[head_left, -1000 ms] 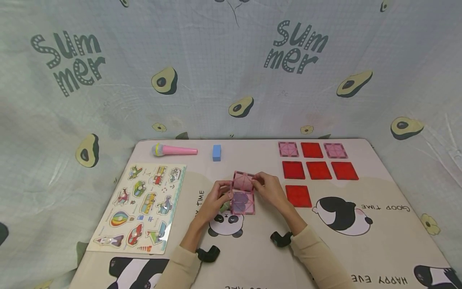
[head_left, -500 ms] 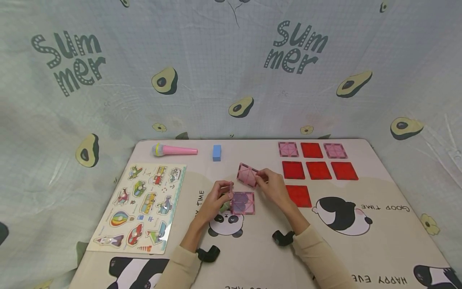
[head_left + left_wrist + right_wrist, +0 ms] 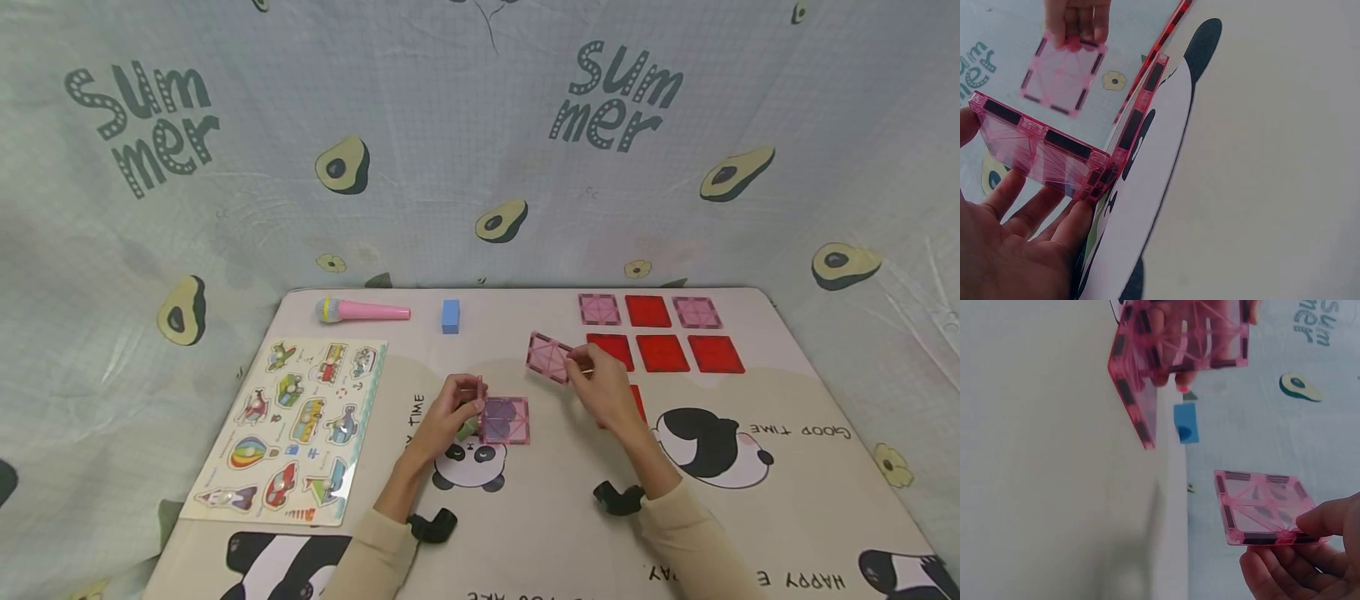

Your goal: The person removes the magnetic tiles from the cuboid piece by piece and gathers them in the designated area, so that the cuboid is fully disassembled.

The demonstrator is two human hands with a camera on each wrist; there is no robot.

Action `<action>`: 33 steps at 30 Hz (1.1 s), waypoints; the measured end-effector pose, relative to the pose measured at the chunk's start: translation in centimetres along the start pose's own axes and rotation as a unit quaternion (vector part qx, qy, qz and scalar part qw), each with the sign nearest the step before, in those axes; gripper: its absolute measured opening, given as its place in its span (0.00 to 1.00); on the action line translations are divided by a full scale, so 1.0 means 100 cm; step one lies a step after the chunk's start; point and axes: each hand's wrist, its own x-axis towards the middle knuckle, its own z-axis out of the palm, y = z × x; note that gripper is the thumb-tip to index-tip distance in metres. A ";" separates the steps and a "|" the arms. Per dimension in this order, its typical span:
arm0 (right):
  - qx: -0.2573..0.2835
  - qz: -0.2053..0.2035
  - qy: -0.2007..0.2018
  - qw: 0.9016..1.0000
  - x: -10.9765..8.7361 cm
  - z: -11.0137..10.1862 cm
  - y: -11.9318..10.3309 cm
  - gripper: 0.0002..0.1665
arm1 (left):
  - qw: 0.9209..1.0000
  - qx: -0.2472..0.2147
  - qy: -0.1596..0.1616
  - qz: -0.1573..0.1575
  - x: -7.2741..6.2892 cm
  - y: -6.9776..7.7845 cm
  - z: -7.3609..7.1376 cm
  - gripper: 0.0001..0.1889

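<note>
My left hand (image 3: 441, 427) holds a translucent pink magnetic tile (image 3: 1035, 150) on its edge, thumb on one side and fingers on the other. In the head view this tile is seen nearly edge-on. Its lower edge meets the left side of a second pink tile (image 3: 507, 421) lying flat on the table. Off to the right, my right hand (image 3: 606, 390) pinches a third pink tile (image 3: 1266, 506) by one edge, between thumb and fingers. That tile is tilted in the air, apart from the other two.
Rows of red tiles (image 3: 663, 354) and pink tiles (image 3: 697, 313) lie at the back right, partly behind my right hand. A blue block (image 3: 450, 317) and a pink toy microphone (image 3: 372, 312) are at the back. A picture puzzle board (image 3: 300, 433) lies left.
My right hand has drawn its pink tile away from beside the upright tile, moving right and slightly back. My left hand and the flat tile have stayed in place.
</note>
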 end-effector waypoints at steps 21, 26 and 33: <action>-0.090 0.028 0.053 0.994 -0.024 -0.073 0.032 0.18 | 1.000 0.002 0.001 0.009 0.001 0.001 0.000 0.21; -0.102 0.038 0.064 0.992 -0.027 -0.082 0.037 0.20 | 1.000 0.002 0.000 0.011 0.001 0.000 0.000 0.21; -0.087 0.071 0.062 0.992 -0.029 -0.092 0.048 0.22 | 1.000 0.002 0.000 0.008 0.000 0.000 0.001 0.21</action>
